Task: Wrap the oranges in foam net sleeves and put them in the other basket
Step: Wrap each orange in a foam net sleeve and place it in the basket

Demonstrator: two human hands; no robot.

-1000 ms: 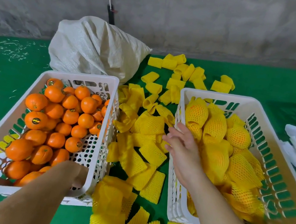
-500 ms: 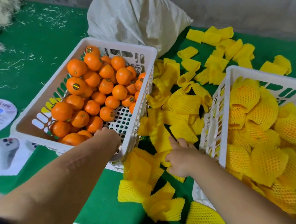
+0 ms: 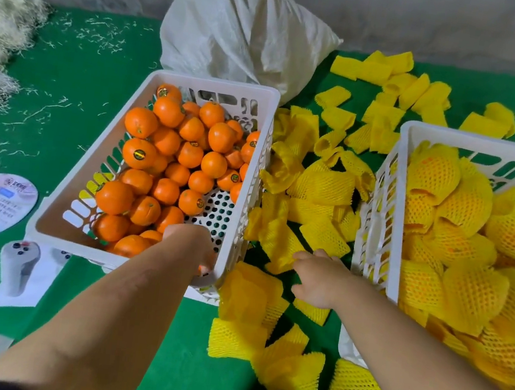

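The right basket (image 3: 404,129) already holds many sleeved oranges, the left basket (image 3: 263,92) many bare ones — the left hand (image 3: 191,248) reaches there, grip hidden, while the right hand (image 3: 317,279) spreads open over loose foam sleeves (image 3: 322,187).
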